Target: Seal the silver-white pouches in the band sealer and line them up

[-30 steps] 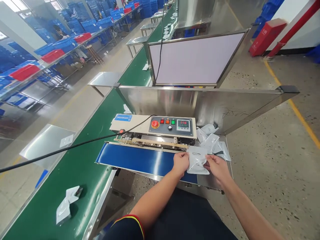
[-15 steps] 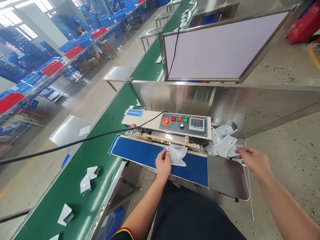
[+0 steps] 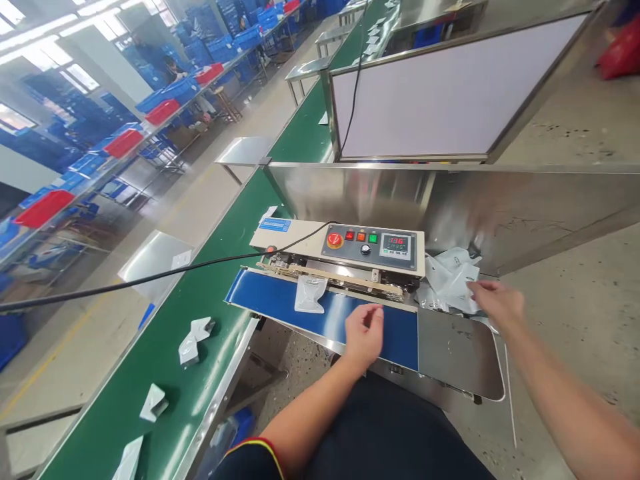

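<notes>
My left hand [image 3: 364, 333] is over the near side of the blue belt [image 3: 345, 320], fingers loosely curled and holding nothing. To its left, a white pouch [image 3: 310, 295] lies on the belt with its top edge at the sealing slot of the band sealer [image 3: 300, 235]. My right hand [image 3: 497, 303] is at the pile of white pouches [image 3: 445, 273] at the right end of the sealer, thumb and forefinger closed on the edge of a pouch [image 3: 466, 279]. The sealer's panel [image 3: 370, 247] shows lit red digits.
A green conveyor [image 3: 220, 373] runs along the left with several pouches on it. A black cable [image 3: 150, 283] crosses over it to the sealer. A metal plate [image 3: 460, 353] extends the blue belt to the right. Behind the sealer stands a steel panel [image 3: 360, 190].
My left hand has let go of the pouch and moved right. That pouch has travelled left along the sealer. My right hand has moved slightly farther onto the pile.
</notes>
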Demonstrator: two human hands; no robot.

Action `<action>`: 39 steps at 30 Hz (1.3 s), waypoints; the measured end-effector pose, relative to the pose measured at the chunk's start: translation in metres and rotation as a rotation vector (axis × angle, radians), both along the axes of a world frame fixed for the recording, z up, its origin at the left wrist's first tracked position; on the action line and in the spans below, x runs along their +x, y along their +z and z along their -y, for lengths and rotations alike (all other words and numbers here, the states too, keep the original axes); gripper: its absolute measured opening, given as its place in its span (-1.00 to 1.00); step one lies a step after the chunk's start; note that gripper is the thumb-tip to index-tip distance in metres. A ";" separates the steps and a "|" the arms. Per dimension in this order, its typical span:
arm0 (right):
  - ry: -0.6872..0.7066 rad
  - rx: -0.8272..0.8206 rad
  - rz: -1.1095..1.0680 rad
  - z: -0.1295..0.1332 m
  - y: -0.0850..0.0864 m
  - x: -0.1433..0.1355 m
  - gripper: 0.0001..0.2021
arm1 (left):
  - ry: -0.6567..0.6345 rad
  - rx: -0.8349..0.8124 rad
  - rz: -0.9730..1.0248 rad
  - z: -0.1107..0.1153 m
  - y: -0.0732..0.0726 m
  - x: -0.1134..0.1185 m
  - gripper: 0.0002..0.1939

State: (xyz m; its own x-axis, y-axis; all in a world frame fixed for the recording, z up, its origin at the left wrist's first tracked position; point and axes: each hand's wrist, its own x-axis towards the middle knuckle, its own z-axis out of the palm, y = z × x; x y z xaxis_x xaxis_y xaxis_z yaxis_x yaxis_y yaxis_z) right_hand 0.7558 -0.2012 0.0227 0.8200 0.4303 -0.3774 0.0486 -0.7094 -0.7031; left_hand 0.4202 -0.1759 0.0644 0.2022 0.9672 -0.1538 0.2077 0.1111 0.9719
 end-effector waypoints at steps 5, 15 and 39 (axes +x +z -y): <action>0.024 0.218 0.299 0.049 0.051 -0.056 -0.66 | -0.230 0.234 -0.031 0.006 0.011 0.053 -0.56; 0.062 0.315 0.077 0.104 0.071 -0.138 -0.50 | -0.381 0.082 0.027 0.031 0.013 0.067 -0.58; 0.072 0.297 -0.493 0.043 -0.001 -0.148 -0.60 | -0.042 -0.561 0.135 -0.034 -0.053 0.025 -0.47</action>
State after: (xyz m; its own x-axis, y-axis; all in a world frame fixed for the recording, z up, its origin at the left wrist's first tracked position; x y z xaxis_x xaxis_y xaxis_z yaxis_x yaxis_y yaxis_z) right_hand 0.6081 -0.2437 0.0221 0.5425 0.6242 -0.5622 -0.2946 -0.4853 -0.8232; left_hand 0.4454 -0.1414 0.0110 0.2919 0.7362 -0.6106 0.1009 0.6111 0.7851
